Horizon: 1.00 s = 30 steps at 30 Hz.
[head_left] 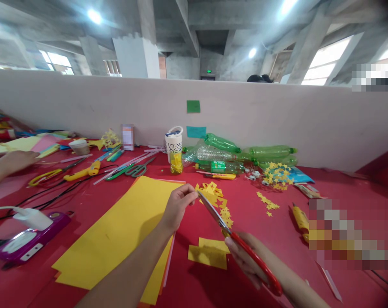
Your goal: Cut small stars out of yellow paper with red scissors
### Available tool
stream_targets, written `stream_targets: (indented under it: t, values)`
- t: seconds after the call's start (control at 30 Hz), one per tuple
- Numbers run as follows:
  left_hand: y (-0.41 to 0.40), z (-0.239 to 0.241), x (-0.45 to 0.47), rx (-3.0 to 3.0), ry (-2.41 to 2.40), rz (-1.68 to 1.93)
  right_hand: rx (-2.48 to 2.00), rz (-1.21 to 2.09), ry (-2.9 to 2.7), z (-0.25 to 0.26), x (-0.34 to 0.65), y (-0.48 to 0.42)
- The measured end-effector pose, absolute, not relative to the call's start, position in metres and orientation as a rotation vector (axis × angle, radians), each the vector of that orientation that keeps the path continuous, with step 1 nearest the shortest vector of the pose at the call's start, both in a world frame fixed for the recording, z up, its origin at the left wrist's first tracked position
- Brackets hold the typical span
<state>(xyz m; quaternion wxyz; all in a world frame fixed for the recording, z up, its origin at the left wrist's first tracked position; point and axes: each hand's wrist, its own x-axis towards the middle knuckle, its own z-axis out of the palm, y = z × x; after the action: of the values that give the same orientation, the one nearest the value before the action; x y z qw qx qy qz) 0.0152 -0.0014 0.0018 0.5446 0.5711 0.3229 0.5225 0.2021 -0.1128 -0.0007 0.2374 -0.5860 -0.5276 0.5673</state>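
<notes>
My right hand [248, 256] grips red-handled scissors [232, 233], blades pointing up and left over the red table. My left hand [177, 205] is pinched closed at the blade tips [202, 196]; what it pinches is too small to name. Just beyond the blades lies a heap of yellow paper stars and scraps [215, 194]. Under my left forearm a large yellow sheet [123, 231] lies on other sheets. A small yellow offcut [208, 254] lies under the scissors.
Green and clear plastic bottles [232, 154] lie along the white partition, next to a white cup [174, 143]. More yellow stars [277, 175], green scissors [132, 170], yellow cutters [81, 173], a purple device [27, 239] and cables lie about. Another person's hand [14, 160] rests at far left.
</notes>
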Motion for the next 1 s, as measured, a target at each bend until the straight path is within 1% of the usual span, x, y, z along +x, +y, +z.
stream_targets:
  t: [0.47,1.0]
  values:
    - [-0.002,-0.001,0.015,1.397,0.757,1.254,-1.527,1.573,-1.375,-0.009,0.204,-0.113]
    - [-0.006,-0.003,0.018,1.435,0.700,1.231,-1.477,1.546,-1.450,-0.017,0.203,-0.114]
